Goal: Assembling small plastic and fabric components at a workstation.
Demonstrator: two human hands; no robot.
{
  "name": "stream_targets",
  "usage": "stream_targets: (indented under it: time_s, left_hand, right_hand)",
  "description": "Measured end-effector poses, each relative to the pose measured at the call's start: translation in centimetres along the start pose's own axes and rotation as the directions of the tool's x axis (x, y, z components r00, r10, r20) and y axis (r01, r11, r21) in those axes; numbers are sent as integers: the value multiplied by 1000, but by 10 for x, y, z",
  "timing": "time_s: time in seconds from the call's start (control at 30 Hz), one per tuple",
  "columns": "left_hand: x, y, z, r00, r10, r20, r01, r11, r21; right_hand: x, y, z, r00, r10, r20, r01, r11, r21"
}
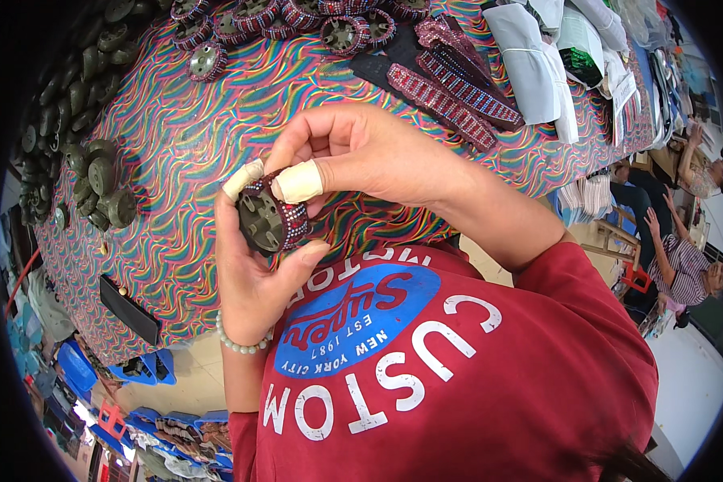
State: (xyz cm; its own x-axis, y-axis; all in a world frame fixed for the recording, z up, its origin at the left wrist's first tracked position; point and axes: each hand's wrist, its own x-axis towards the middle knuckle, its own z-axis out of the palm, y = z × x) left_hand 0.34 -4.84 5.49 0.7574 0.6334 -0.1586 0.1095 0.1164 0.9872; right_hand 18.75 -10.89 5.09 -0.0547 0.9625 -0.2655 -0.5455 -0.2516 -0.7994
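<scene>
Between my hands is a round, dark olive plastic piece (260, 220) with spokes inside, its rim wrapped in a dark red beaded strip (294, 222). My left hand (245, 261), a bead bracelet at its wrist, cups the piece from the near left, fingers closed around it. From the right, my right hand (353, 157) presses its taped thumb on the beaded rim; its other fingers curl behind and are partly hidden. Tape also wraps a left fingertip against the rim. Loose beaded strips (446, 104) lie on dark cloth beyond my right hand.
Several wrapped round pieces (345, 34) cluster at the table's far edge. Bare olive round pieces (102, 175) are heaped on the left. A black flat case (129, 309) lies near the left edge. White packages (526, 68) stand at the far right on the patterned tablecloth (177, 128).
</scene>
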Motion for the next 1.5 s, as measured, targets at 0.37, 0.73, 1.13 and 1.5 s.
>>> stream_targets:
  time_s: [0.37,0.73,1.13,1.5]
  left_hand:
    - [1,-3,-8,996,-91,-8,90,995,-35]
    - [4,-2,-12,981,166,98,-180,971,159]
    - [14,2,-1,976,102,-192,-13,910,414]
    - [13,8,-27,920,-256,297,392,605,-693]
  right_hand:
    - [-6,10,3,979,-190,-73,183,979,-89]
    - [-6,-5,-2,998,-9,69,18,991,-130]
    - [-10,17,24,815,-523,250,384,163,-909]
    - [-1,16,7,687,-587,429,607,140,-782]
